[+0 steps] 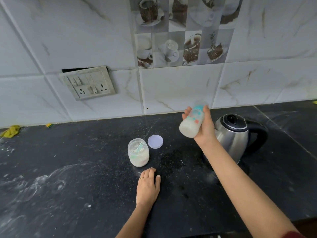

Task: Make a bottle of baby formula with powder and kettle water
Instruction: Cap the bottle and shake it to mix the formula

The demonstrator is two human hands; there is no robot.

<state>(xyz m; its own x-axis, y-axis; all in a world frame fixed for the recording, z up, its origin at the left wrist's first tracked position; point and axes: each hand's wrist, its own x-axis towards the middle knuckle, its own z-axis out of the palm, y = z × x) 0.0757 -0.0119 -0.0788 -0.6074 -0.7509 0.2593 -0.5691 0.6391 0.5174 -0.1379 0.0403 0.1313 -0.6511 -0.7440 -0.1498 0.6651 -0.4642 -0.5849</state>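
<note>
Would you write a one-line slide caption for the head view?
Right hand holds a tilted baby bottle of formula beside the kettle; left hand rests by the open powder jar.

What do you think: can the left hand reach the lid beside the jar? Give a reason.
Probably yes: the left hand rests on the counter holding nothing, and the jar stands just left of its path to the lid, not across it.
</note>
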